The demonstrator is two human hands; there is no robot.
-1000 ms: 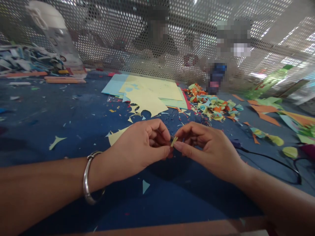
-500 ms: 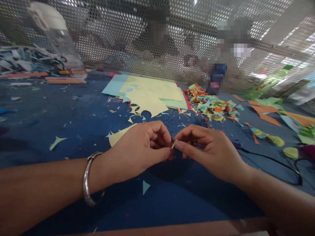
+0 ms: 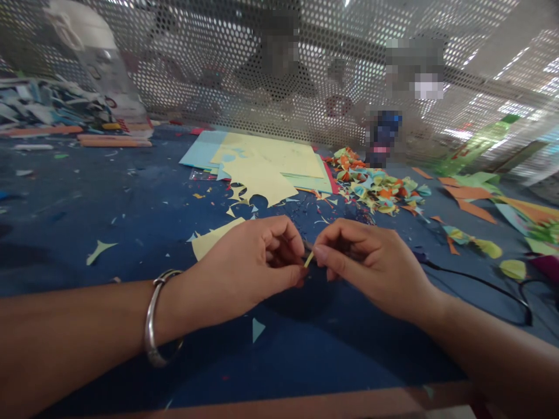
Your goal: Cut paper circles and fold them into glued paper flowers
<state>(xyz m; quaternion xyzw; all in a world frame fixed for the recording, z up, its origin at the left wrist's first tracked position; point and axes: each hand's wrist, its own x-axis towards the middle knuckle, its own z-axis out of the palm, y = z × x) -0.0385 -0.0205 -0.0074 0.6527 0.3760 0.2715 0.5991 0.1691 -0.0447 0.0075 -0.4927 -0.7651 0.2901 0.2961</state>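
Between my fingertips, just above the blue tabletop [image 3: 301, 361], is a small folded piece of yellow paper [image 3: 309, 259]. My left hand [image 3: 244, 273] pinches its lower end between thumb and fingers. My right hand [image 3: 375, 265] is closed in a pinch at its upper end, thumb and index finger pressed together. The fingers partly hide the paper. A yellow paper offcut [image 3: 213, 240] lies behind my left wrist, and a pale blue triangle of paper [image 3: 257, 329] lies nearer me.
Coloured paper sheets [image 3: 301, 160] are stacked at the back, a cut-out yellow sheet on top. To their right sits a heap of small folded paper pieces [image 3: 384, 189]. A bottle [image 3: 111, 81] stands back left, before a perforated metal screen [image 3: 192, 75]. A black cable [image 3: 480, 282] lies right.
My right fingertips have shifted slightly right, and more of the yellow paper shows between my hands. My left hand has hardly moved.
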